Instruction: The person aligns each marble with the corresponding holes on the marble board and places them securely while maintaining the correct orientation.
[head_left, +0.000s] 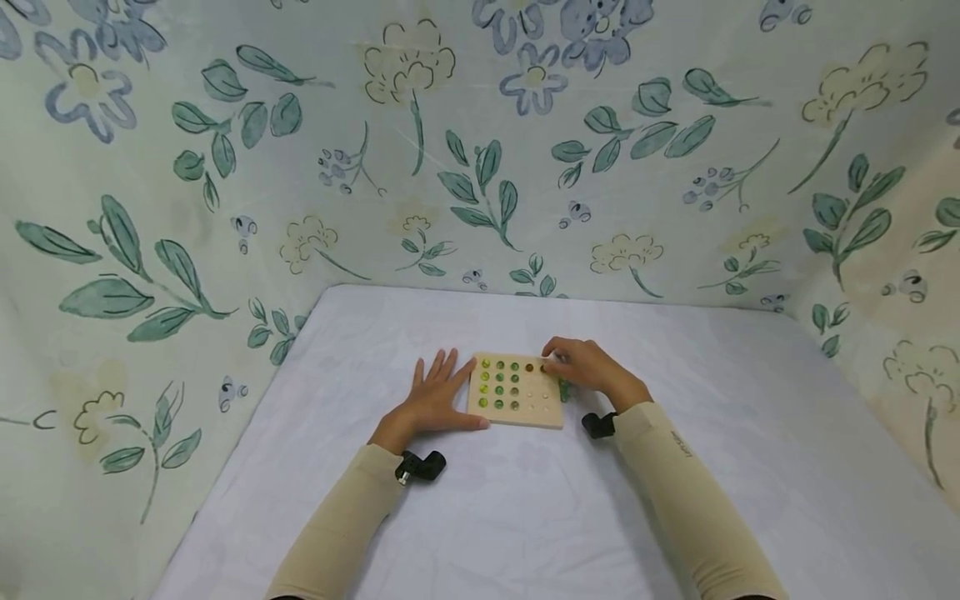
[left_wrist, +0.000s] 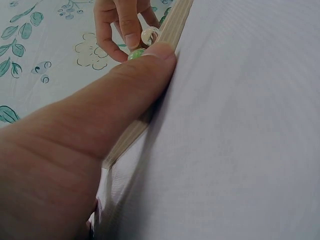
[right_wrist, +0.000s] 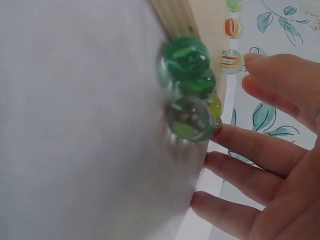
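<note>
A pale wooden board (head_left: pixel 538 424) lies on the white-covered table with rows of glass marbles in its hollows. My left hand (head_left: pixel 432 402) is spread at its left side, the thumb along the front edge and the index finger near the far left corner. Over the far right corner is my right hand (head_left: pixel 592 367). In the right wrist view its thumb touches an orange-striped clear marble (right_wrist: pixel 230 62) on the board, index finger close by; the other fingers are loosely extended. Loose green marbles (right_wrist: pixel 186 58) and a clear marble (right_wrist: pixel 190 119) lie beside the board's right edge.
The white tablecloth (head_left: pixel 480 508) extends around the board. Behind and at both sides hangs a flowered curtain (head_left: pixel 525 150). A black wrist camera (head_left: pixel 422 467) sits on the left wrist, another black camera (head_left: pixel 598 425) on the right.
</note>
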